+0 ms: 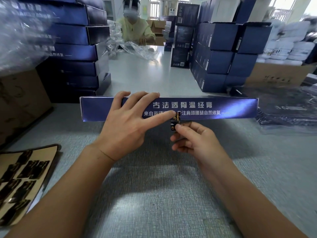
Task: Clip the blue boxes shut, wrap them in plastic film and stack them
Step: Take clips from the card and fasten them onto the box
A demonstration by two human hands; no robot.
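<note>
On the grey table a long blue box lies crosswise, and its front reads "古法透骨温经膏" in white. The left hand rests on it with fingers spread and straight, the thumb touching near the lower edge. The right hand pinches a small black sticker with gold print against that edge. Stacks of blue boxes stand behind on both sides, with free table between them.
</note>
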